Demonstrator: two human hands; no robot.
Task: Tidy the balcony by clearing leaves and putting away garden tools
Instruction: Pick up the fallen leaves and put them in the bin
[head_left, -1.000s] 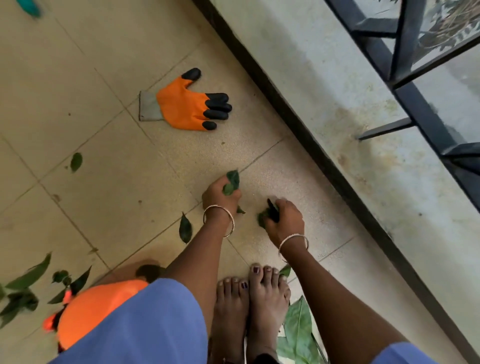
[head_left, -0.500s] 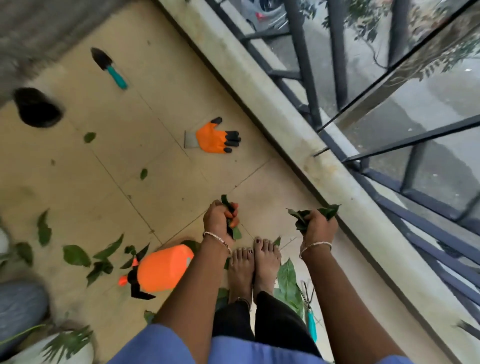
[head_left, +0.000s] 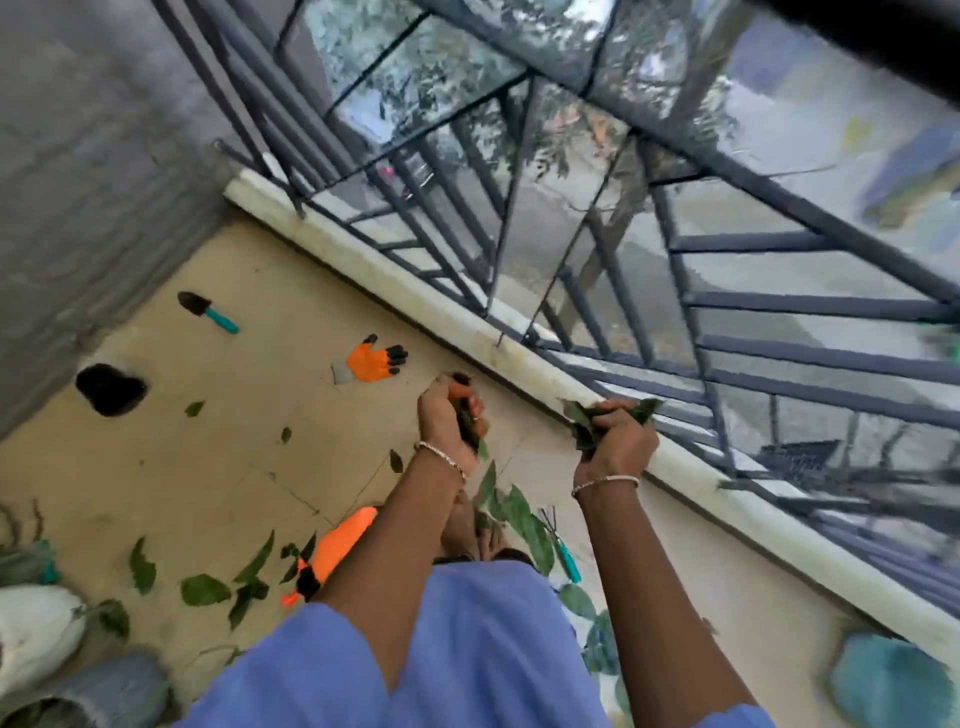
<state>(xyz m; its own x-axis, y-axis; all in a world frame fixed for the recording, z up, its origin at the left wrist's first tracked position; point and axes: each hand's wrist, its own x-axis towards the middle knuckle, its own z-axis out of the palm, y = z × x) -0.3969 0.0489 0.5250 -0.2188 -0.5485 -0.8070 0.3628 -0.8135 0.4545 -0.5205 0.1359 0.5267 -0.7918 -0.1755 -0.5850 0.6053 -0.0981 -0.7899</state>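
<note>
Balcony floor (head_left: 208, 467): beige tiles. Grey wall (head_left: 78, 182) on the left. White ledge (head_left: 395, 280) runs diagonally under a dark metal railing (head_left: 779, 244). Street and trees beyond, blurred.

Hands:
- Both arms reach forward and down, out of a blue garment (head_left: 467, 649).
- Left hand (head_left: 447, 421) is fisted round a small bunch of leaves (head_left: 464, 415), over the tiles just short of the ledge.
- Right hand (head_left: 618, 441) is fisted round a bigger bunch (head_left: 584, 418), with leaf tips poking out past the knuckles, in front of the ledge.
- Hands are apart and roughly level, with one thin bracelet (head_left: 605, 480) on each wrist.

On the floor:
- 1 trowel (head_left: 208, 312), black blade and teal handle, near the wall.
- 1 orange glove (head_left: 371, 361) with black fingertips, lying flat between the trowel and the left hand.
- 1 orange sprayer (head_left: 337, 545) lying down, partly behind the left forearm.
- 1 small hand rake (head_left: 563, 545) with a teal handle, between the forearms, next to the large leaves there.
- 1 black round thing (head_left: 110, 389) by the wall; can't tell what it is.
- Loose leaves (head_left: 205, 590) mostly left of the sprayer, with a few singles further up the tiles. Too blurred for an exact count.
- White sack (head_left: 31, 629) at the bottom-left edge.
- Teal blur (head_left: 883, 680) bottom right, unidentifiable.
</note>
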